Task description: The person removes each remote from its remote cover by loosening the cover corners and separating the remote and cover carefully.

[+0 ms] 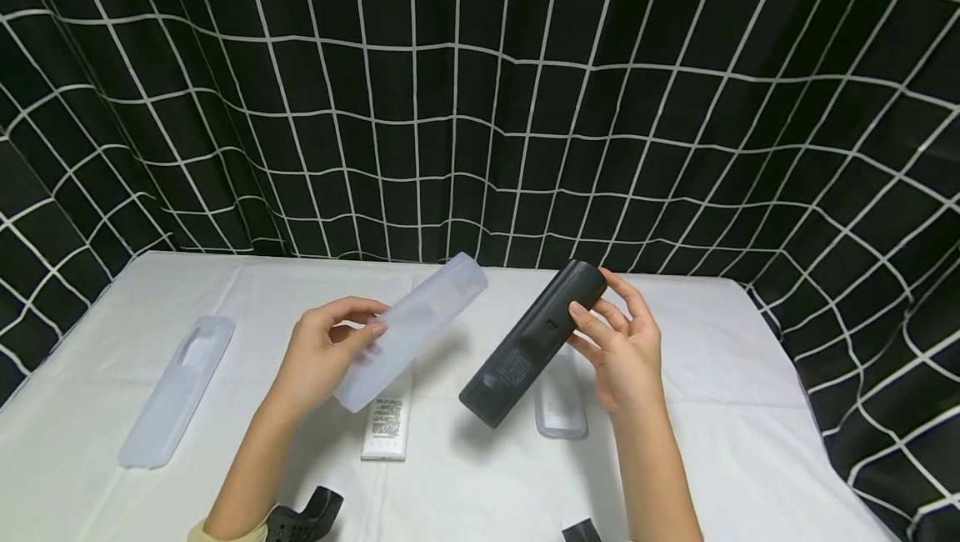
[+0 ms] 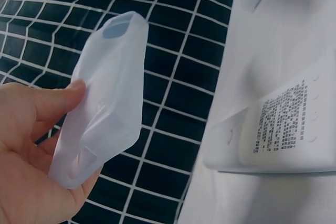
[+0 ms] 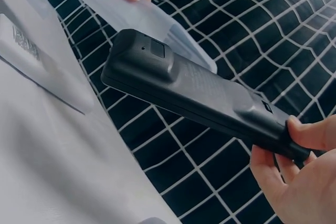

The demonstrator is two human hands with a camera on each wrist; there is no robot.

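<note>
My left hand (image 1: 330,350) pinches a translucent sleeve (image 1: 420,325) by its near side, thumb on top, and holds it tilted above the table. In the left wrist view an opening shows at one end of the sleeve (image 2: 113,87). My right hand (image 1: 626,350) grips the upper end of a black remote (image 1: 525,350), its back with a label facing up. The right wrist view shows thumb and fingers of my right hand (image 3: 304,166) around one end of the remote (image 3: 194,87). Sleeve and remote are apart in the head view.
A white remote (image 1: 387,425) lies on the table below the held sleeve. Another translucent sleeve (image 1: 176,396) lies at the left, and a smaller translucent case (image 1: 562,400) lies partly behind the black remote. A black curtain with white grid lines (image 1: 465,108) stands behind the table (image 1: 450,500).
</note>
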